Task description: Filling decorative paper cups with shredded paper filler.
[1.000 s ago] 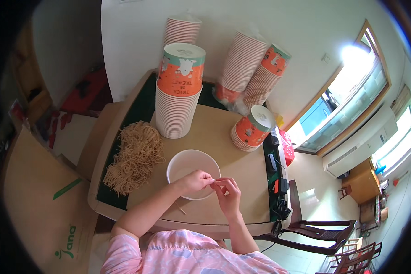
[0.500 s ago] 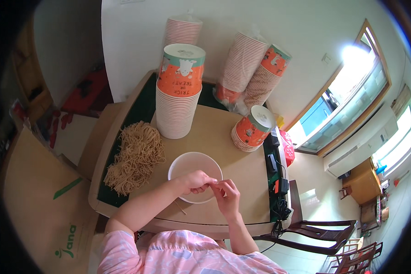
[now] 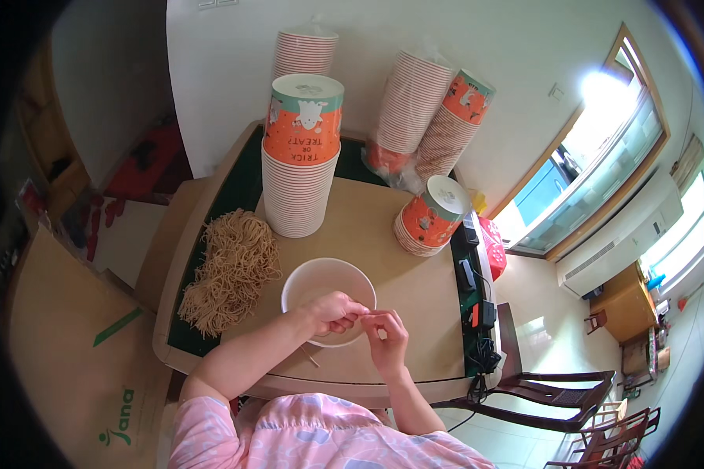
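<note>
My left hand (image 3: 338, 313) is closed over the white paper bucket (image 3: 293, 275), which stands with its open mouth up near the front of the table. Thumb and fingers of my right hand (image 3: 387, 341) are pinched together at the bucket's right rim. The fingertips of both hands meet, and what lies between them is too small to make out. To the left of the bucket lies a tangled heap of beige cord (image 3: 231, 273). A short thin brown piece (image 3: 310, 357) rests on the table just below the bucket.
A tall upside-down stack of orange and white paper buckets (image 3: 301, 168) stands behind the bucket. A shorter stack (image 3: 432, 215) is at the right, with bagged stacks (image 3: 414, 102) by the wall. Chargers and black cables (image 3: 486, 356) line the right edge. A large cardboard box (image 3: 62, 336) stands left.
Both hands stay over the bucket with fingertips together, and only the fingers have shifted slightly. The whole view has moved a little.
</note>
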{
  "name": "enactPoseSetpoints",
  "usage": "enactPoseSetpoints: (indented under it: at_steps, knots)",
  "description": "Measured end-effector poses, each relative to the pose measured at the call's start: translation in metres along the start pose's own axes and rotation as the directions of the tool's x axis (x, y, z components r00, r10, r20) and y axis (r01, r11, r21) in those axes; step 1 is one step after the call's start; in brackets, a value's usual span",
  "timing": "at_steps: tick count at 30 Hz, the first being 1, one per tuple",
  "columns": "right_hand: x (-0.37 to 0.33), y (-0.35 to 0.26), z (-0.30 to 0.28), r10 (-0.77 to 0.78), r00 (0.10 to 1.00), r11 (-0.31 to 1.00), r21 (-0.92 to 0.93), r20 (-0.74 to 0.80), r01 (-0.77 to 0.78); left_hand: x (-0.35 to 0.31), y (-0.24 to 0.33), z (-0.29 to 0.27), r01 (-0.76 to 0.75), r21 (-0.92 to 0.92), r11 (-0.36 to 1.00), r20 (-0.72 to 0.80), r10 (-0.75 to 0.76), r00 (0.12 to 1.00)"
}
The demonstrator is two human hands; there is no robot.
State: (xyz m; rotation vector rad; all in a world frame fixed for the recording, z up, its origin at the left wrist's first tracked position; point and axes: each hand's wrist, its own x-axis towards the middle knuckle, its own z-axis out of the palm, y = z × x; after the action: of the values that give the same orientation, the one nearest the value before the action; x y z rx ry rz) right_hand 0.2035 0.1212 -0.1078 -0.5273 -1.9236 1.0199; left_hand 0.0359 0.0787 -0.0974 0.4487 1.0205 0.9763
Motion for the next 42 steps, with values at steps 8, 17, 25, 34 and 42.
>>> enactPoseSetpoints:
  at_steps: [8, 17, 25, 34, 42]
  knots:
    - [0.003, 0.004, -0.002, 0.025, 1.000, 1.000, 0.011, 0.007, -0.025, -0.001, -0.001, 0.003, -0.050, -0.129, 0.990, -0.012, 0.049, 0.999]
    - [0.002, 0.002, -0.005, 0.184, 0.982, 0.982, 0.041, 0.050, -0.186, -0.004, -0.005, 0.002, -0.045, -0.115, 0.992, 0.014, 0.047, 0.999]
    - [0.000, 0.004, -0.002, 0.115, 0.993, 0.993, 0.012, 0.013, -0.116, -0.009, -0.002, 0.006, -0.066, -0.081, 0.995, 0.000, 0.066, 0.998]
    - [0.001, 0.000, -0.003, 0.148, 0.988, 0.989, -0.007, 0.030, -0.148, -0.016, -0.002, 0.012, -0.095, -0.128, 0.987, -0.022, 0.093, 0.995]
    - [0.004, -0.008, -0.004, 0.035, 0.995, 0.996, -0.079, 0.096, -0.028, -0.012, 0.000, 0.007, -0.102, -0.131, 0.986, -0.016, 0.101, 0.995]
